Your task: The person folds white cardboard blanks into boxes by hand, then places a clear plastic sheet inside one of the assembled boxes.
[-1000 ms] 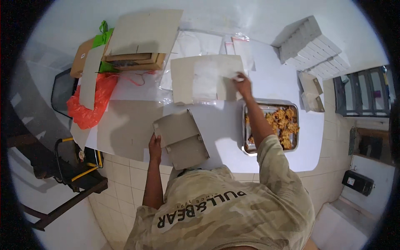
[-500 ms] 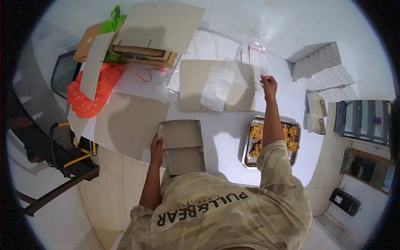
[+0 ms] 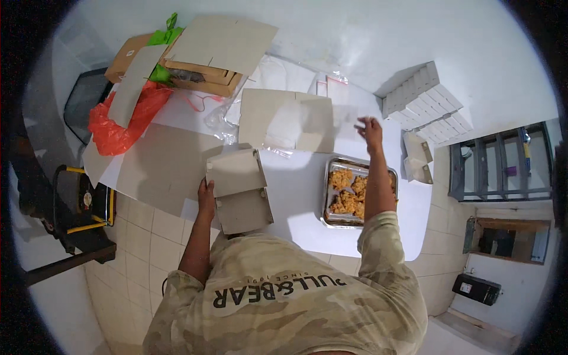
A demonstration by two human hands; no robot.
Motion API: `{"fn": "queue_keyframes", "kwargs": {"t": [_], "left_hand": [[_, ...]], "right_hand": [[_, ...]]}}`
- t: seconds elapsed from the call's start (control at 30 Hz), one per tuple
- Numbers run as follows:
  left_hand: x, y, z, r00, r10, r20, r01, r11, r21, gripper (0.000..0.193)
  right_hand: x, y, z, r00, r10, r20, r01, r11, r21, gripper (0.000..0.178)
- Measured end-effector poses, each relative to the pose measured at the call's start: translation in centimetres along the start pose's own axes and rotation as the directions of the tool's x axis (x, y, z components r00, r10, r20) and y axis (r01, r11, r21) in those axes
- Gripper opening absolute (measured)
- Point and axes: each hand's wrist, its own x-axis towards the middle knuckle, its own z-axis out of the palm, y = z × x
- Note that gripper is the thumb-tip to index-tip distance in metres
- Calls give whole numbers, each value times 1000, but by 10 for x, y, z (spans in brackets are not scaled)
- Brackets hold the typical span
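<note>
My left hand [image 3: 206, 198] grips the left edge of an open grey-brown cardboard food box [image 3: 239, 171], its lid folded back, at the table's near edge. My right hand [image 3: 370, 135] is raised over the far side of a metal tray [image 3: 327, 201]. Its fingers are pinched at a thin translucent sheet [image 3: 345, 116], blurred and faint against the white table. Orange-brown fried food pieces [image 3: 349, 201] lie in the tray, partly hidden by my right forearm. Past the box, a flat cardboard piece [image 3: 316, 127] carries more thin white sheets [image 3: 283, 124].
White folded boxes [image 3: 423, 103] are stacked at the far right, with a small open box [image 3: 418, 157] beside them. A red plastic bag [image 3: 127, 130], a brown carton [image 3: 216, 86] and cardboard sheets [image 3: 160, 157] fill the left side. Clear plastic packaging [image 3: 225, 127] lies in the middle.
The translucent sheet has come off the right part of the flat cardboard, moving with my right hand. My left hand still holds the box, now tilted slightly. The whole view has shifted.
</note>
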Motion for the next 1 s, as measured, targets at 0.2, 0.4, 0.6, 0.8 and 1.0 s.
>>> {"fn": "queue_keyframes", "kwargs": {"t": [0.2, 0.4, 0.6, 0.8, 1.0], "left_hand": [[-15, -3, -8, 998, -62, -18, 61, 998, -5, 36], [-20, -1, -17, 980, -194, -38, 196, 979, 59, 40], [-31, 20, -15, 974, -205, -95, 213, 973, 86, 41], [-26, 10, -19, 972, -207, -113, 217, 973, 84, 38], [-27, -3, -29, 957, -279, -77, 286, 953, 99, 49]], "right_hand": [[-26, 70, -19, 886, 442, -137, -410, 887, 212, 27], [-7, 125, -51, 785, 389, -482, -392, 914, 100, 33], [-66, 75, 77, 787, -603, 132, 473, 451, -757, 54], [-124, 55, 169, 802, -342, 490, 595, 376, -711, 75], [-92, 82, 182, 753, -237, 613, 652, 146, -744, 67]]}}
